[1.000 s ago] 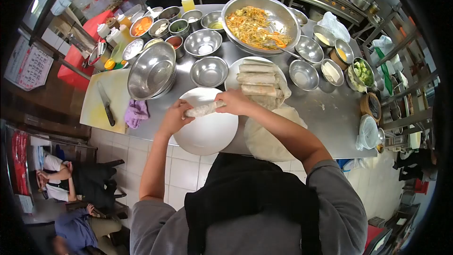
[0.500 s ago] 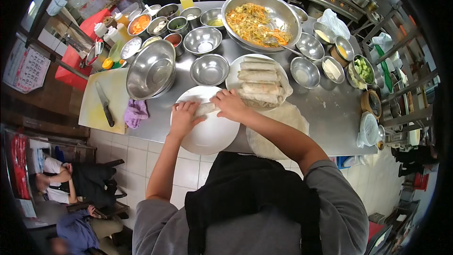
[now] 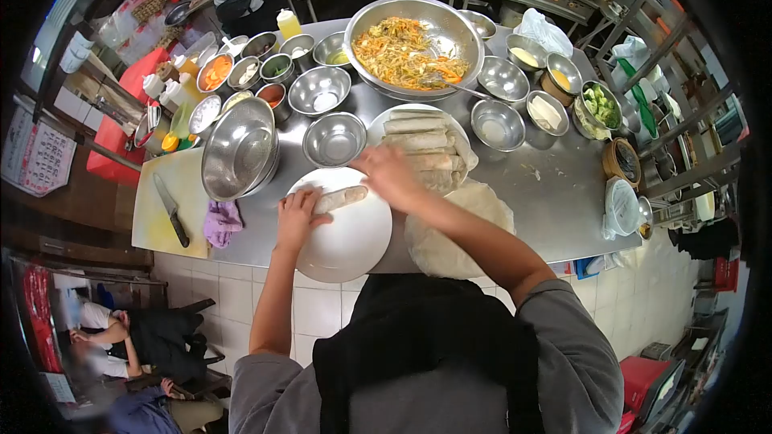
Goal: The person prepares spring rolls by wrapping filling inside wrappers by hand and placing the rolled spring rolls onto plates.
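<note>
On the white plate [image 3: 344, 253] in front of me lies a rolled spring roll [image 3: 344, 198]. My left hand [image 3: 299, 215] holds its left end, fingers above and thumb below. My right hand [image 3: 389, 180] is off the roll, over the plate's right edge and close to the small steel bowl [image 3: 334, 141]; motion smears its fingers. Behind it, several finished spring rolls [image 3: 418, 141] are stacked on a second plate [image 3: 378, 125]. A stack of thin round wrappers [image 3: 458, 233] lies on the table under my right forearm.
A large steel bowl [image 3: 470, 48] of shredded vegetable filling [image 3: 406, 52] stands at the back with a spoon in it. On the left are an empty steel bowl [image 3: 239, 149], a knife [image 3: 170, 210] on a cutting board [image 3: 149, 229] and a purple cloth [image 3: 222, 223]. Several ingredient bowls surround these.
My right hand has let go of the roll's right end and lifted away, baring more of the roll. My left hand stays at the left end. The camera view has shifted slightly.
</note>
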A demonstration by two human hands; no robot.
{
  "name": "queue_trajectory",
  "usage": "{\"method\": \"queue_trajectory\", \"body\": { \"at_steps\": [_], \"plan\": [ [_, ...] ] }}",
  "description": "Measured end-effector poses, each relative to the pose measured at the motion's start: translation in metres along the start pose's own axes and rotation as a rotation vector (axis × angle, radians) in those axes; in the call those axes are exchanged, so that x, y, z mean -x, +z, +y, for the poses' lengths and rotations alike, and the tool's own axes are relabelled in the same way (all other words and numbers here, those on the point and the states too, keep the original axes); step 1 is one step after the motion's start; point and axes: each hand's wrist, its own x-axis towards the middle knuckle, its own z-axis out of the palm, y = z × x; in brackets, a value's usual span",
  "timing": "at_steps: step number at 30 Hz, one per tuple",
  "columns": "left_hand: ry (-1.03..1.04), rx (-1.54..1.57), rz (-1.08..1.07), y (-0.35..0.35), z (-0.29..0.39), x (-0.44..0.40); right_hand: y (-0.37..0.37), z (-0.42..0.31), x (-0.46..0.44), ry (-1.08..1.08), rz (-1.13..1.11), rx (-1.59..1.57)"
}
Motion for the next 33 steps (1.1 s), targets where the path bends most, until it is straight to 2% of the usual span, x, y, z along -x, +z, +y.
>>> {"method": "queue_trajectory", "body": {
  "at_steps": [3,7,8,10,14,17,20,28,32,33],
  "plan": [
    [0.054,0.065,0.068,-0.020,0.028,-0.020,-0.035,0.066,0.000,0.118,0.205,0.010],
    [0.120,0.331,0.148,-0.008,0.060,-0.083,-0.066,0.129,0.015,0.154,-0.090,-0.150],
    [0.132,0.391,0.114,-0.003,0.069,-0.102,-0.065,0.137,0.017,0.147,-0.172,-0.189],
    [0.158,0.512,0.045,0.011,0.087,-0.137,-0.061,0.141,0.018,0.139,-0.178,-0.058],
    [0.190,0.381,-0.075,0.025,0.108,-0.172,-0.065,0.136,0.016,0.179,-0.227,0.061],
    [0.225,0.237,-0.106,0.020,0.119,-0.179,-0.066,0.142,0.012,0.172,-0.273,0.003],
    [0.227,0.253,-0.167,0.020,0.118,-0.183,-0.068,0.142,0.013,0.174,-0.275,-0.025],
    [0.184,0.545,-0.156,0.016,0.114,-0.192,-0.071,0.164,0.004,0.106,-0.218,-0.267],
    [0.209,0.594,-0.147,0.006,0.106,-0.197,-0.088,0.154,-0.009,0.173,-0.257,-0.429],
    [0.208,0.596,-0.143,-0.006,0.107,-0.197,-0.093,0.146,-0.012,0.126,-0.235,-0.428]
  ]
}}
